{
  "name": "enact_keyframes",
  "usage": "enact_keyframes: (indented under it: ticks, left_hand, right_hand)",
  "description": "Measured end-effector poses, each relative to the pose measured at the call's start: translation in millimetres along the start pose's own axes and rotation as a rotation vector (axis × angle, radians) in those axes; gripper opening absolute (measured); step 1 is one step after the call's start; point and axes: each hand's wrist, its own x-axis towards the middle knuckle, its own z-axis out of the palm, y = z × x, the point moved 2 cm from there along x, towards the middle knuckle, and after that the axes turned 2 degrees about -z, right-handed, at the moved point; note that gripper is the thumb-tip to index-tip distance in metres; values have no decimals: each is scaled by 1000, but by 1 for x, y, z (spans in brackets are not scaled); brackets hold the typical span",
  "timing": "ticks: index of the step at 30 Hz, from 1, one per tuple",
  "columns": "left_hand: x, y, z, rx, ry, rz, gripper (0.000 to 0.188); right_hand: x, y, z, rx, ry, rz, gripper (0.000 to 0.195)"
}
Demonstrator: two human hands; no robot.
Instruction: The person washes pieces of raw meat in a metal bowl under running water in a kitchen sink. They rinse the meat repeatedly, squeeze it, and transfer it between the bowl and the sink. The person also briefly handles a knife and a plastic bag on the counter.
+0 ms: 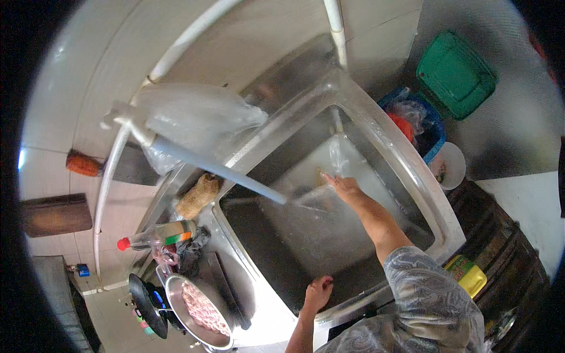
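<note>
My right hand reaches down into a large metal sink, its fingers extended beside a small yellowish thing too blurred to name. A pale, shiny strip, perhaps clear plastic, lies just beyond those fingers; whether I hold either is unclear. Over the sink's near side hangs my left hand, fingers curled in, with nothing visible in it. A blue-grey hose slants from a white tap into the sink, and a thin stream of water leaves its end.
Along the left ledge are a clear plastic bag, a brown lumpy object, a red-capped bottle and a metal pan of pinkish food. At right stand a blue bin, a green lid, a white bowl and a yellow container.
</note>
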Motion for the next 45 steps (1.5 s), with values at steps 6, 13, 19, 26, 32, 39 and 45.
enact_keyframes:
  ticks: [6, 13, 19, 26, 32, 39, 45]
  left_hand:
    - [140, -110, 46, -449, 309, -386, 69]
    - [269, 45, 1, 158, 390, -357, 74]
    - [274, -20, 50, 45, 275, -58, 27]
    - [125, 40, -20, -283, 187, 99, 21]
    - [81, 107, -84, -573, 252, 184, 21]
    - [55, -44, 13, 129, -69, -262, 13]
    - [-2, 17, -113, -698, 202, -300, 8]
  right_hand:
    - [-70, -19, 32, -106, -102, -212, 8]
    - [-212, 7, -178, 250, 31, -159, 41]
    - [-255, 54, -285, 592, 465, -20, 51]
    - [-202, 167, -311, 333, 553, 108, 47]
    - [-131, 235, -201, 7, 581, 236, 59]
    - [-160, 64, -227, 268, 732, -226, 62]
    - [-170, 45, -202, -173, 392, -210, 62]
